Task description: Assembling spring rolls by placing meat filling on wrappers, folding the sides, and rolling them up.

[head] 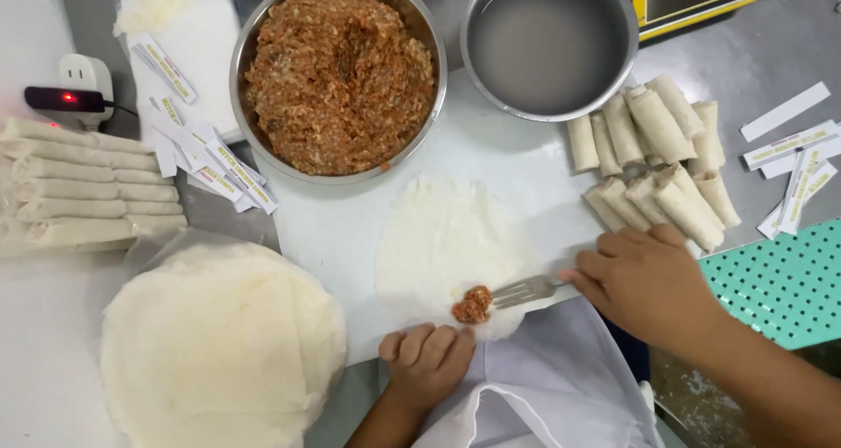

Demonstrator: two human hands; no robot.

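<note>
- Metal fork (526, 289) is gripped in the closed fingers of the right hand (644, 280), its tines lying against a small lump of filling (473, 305).
- That lump sits on the near edge of a thin round wrapper (442, 242), spread flat on a white board (342, 238) on the table (762, 71).
- Left hand (427, 360) rests at the near edge of the board, fingers curled loosely with their tips at the wrapper's rim, just left of the lump; it grips nothing.
- Far from the hands, a steel bowl of minced filling (339, 73) stands left of a steel bowl of cloudy water (550, 43).
- Finished rolls (661, 159) are heaped on the right; more rolls (83, 190) lie in rows at the far left.
- A stack of round wrappers (219, 347) sits near left.
- Paper strips (206, 155) lie scattered beside the filling bowl, and more strips (797, 163) at the right.
</note>
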